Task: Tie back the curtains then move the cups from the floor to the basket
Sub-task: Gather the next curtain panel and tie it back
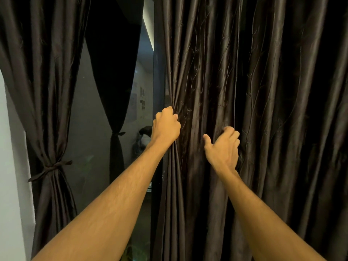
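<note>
Reaching forward bare-armed, facing left curtain (43,91) hanging tied with its sash (49,169) beside dark window (90,110), gripping with left hand (165,127) the edge of loose right curtain (273,91), hooking right hand (223,147) by curled fingers into its folds, thumb sticking out.

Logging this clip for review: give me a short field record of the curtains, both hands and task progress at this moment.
left curtain: gathered, tied with a sash
right curtain: hanging loose, not tied
left hand: grips the right curtain's inner edge
right hand: fingers curled into its folds
window: dark glass between the curtains
cups, basket: not in view
</note>
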`<state>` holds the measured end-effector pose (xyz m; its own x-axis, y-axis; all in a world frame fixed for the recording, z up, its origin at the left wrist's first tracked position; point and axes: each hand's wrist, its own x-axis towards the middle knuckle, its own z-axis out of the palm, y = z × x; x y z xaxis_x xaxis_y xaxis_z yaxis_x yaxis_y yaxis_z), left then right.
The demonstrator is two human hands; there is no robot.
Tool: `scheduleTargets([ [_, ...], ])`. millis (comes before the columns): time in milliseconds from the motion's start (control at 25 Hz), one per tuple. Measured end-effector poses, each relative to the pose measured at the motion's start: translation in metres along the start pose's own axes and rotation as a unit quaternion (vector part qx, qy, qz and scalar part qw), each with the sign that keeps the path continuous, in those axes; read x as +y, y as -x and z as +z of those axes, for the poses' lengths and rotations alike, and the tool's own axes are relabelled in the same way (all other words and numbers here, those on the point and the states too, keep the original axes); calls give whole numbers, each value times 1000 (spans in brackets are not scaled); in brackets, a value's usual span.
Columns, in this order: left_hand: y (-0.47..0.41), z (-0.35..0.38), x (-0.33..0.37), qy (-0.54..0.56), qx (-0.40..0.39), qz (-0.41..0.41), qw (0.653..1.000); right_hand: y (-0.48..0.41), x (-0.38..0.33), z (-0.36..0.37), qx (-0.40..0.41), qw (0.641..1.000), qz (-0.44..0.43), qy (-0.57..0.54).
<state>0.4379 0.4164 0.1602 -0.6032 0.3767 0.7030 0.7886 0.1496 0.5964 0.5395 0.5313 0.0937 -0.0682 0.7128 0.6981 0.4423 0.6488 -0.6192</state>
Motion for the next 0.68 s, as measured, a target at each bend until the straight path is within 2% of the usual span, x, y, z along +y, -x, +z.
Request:
scheduleTargets([
  [160,5,-6,3,-13,0,8,1000,-12,-13,-2,-38,998,47,4],
  [280,5,-4,5,-16,0,6,1000,-1,-27,1,-70,992,35,-95],
  [480,9,10,18,-11,18,-21,1000,35,-42,1,-169,959,-78,-214],
  [680,9,13,32,16,3,-42,999,33,-52,-5,-222,943,-140,-206],
])
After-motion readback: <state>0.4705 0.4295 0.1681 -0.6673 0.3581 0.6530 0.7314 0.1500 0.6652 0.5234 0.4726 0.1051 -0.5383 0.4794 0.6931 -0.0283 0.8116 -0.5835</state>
